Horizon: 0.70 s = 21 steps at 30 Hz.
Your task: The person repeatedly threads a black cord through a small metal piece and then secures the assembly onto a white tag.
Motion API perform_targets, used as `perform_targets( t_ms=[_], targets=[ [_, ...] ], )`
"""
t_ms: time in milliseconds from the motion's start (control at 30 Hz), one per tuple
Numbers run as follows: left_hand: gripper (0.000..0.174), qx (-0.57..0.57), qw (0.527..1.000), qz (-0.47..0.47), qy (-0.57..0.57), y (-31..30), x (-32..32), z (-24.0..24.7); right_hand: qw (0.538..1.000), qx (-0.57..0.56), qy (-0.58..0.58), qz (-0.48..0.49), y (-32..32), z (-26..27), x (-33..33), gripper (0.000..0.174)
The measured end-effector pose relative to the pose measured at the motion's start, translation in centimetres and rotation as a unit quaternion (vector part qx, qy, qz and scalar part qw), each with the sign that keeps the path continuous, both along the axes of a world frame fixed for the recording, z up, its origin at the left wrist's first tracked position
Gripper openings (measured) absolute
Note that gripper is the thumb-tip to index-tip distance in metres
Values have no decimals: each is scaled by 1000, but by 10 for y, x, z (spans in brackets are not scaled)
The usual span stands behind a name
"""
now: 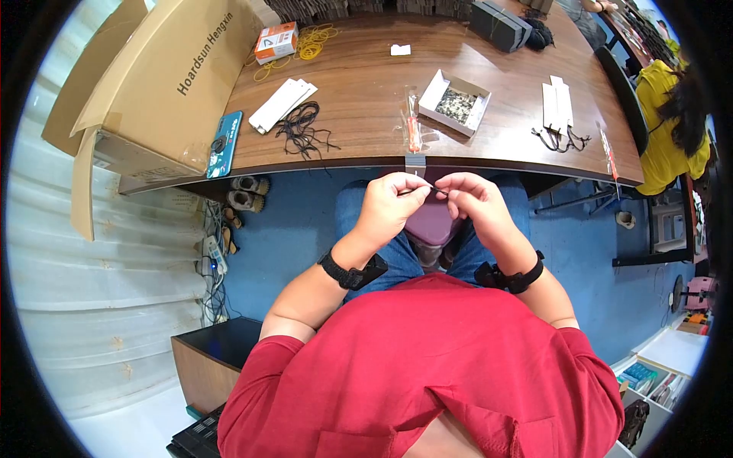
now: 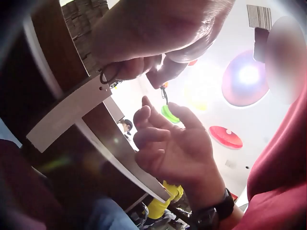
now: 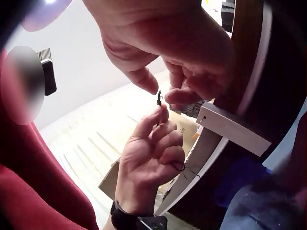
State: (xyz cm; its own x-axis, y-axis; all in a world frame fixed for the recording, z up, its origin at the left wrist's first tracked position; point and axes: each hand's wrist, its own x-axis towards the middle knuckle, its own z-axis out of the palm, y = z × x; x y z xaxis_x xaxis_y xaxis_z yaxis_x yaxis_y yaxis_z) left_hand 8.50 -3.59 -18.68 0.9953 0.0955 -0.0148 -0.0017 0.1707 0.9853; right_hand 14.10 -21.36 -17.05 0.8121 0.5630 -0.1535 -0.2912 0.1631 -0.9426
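My left hand [image 1: 391, 204] pinches a thin black cord [image 1: 437, 189] between thumb and fingertip, in front of the table's near edge. In the right wrist view a knotted end [image 3: 159, 99] sticks up from the left fingertips. My right hand [image 1: 477, 204] is close beside that end; its thumb and forefinger stand apart around it in the right wrist view, pinching nothing. A pale rectangular tag [image 2: 69, 114] with a small hole hangs near the left hand, a loop of black cord [image 2: 109, 73] by its holed end. Other fingers of the left hand are curled.
On the table [image 1: 351, 99] lie white tags [image 1: 282, 104], black cords [image 1: 304, 131], an open box of small dark pieces [image 1: 456, 105] and more tags [image 1: 557, 104] at right. A large cardboard box [image 1: 168, 84] stands at left. A person in yellow [image 1: 668, 126] sits at right.
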Motion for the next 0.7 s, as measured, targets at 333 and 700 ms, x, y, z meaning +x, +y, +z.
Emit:
perform_targets(
  t_ms=[333,700],
  targets=[
    [13,-7,1000,-19,11,-4,-3,6,998,-37,20,36,-2,4,7,9],
    [11,-72,989,-114,55,0,-2,22,989,-27,106,101,-6,12,12,9]
  ],
)
